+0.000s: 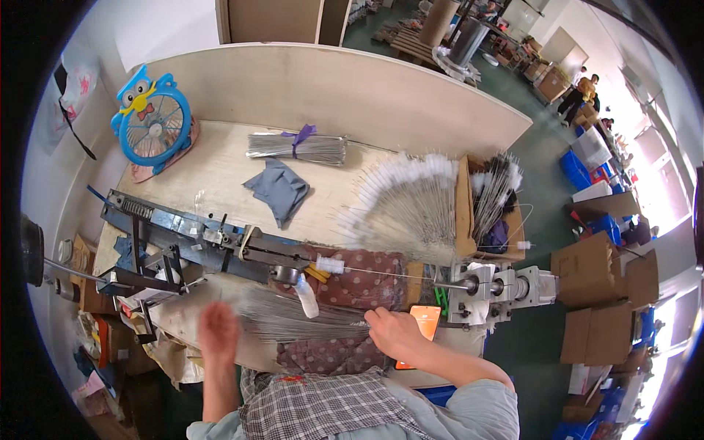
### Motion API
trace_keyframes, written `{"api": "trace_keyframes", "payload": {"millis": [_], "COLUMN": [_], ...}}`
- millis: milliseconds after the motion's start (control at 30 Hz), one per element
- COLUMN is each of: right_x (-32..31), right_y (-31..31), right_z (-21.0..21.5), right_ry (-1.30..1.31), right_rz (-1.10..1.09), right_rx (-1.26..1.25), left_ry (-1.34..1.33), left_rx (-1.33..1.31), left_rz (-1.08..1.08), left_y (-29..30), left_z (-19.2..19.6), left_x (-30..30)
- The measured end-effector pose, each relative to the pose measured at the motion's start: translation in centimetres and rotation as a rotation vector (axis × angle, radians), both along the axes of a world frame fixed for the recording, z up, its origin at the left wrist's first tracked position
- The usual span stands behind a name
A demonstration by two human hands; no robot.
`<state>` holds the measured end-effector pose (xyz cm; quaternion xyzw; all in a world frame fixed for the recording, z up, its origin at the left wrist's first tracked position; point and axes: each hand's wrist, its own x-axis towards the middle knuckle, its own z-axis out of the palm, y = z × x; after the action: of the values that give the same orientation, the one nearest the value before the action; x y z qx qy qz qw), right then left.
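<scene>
In the head view, the right hand [392, 334] is at the right end of a pile of loose wires [293, 323]. Its fingers are bent and close together; I cannot tell whether they are pinching a wire or only touching the ends. The left hand [218, 330] is raised near the left end of the same pile. It is blurred, so I cannot tell if it is released or clenched; no held thing can be seen in it.

In front of the hands, a white bristle roll [330, 265] sits at the left part of a thin wire [389, 276], which runs to the metal chuck [469, 284] on the right, above the spotted cloth [359, 291]. Farther back on the surface [227, 147], many white-tipped brushes [414, 202] lie spread beside a cardboard box [465, 213].

In my judgement, the step in hand is handling of the loose wires, perhaps picking out one. The next move would call for a fine pinch at one wire end, so that its neighbours are not pulled along.
</scene>
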<state>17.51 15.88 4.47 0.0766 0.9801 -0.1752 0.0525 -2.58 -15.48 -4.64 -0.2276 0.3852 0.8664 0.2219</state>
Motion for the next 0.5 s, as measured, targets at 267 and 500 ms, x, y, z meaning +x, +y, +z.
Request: {"api": "trace_keyframes", "payload": {"millis": [267, 500], "right_x": [-1.3, -0.3], "right_y": [-0.5, 0.7], "right_z": [-0.7, 2.5], "right_ry": [0.115, 0.175], "right_rz": [0.020, 0.020], "right_rx": [-0.064, -0.008], "left_ry": [0.007, -0.004], "left_rx": [-0.143, 0.390], "left_rz": [-0.746, -0.574], "left_y": [16.9, 10.8], "left_z": [7.5, 15.7], "left_x": [6.1, 2.3]}}
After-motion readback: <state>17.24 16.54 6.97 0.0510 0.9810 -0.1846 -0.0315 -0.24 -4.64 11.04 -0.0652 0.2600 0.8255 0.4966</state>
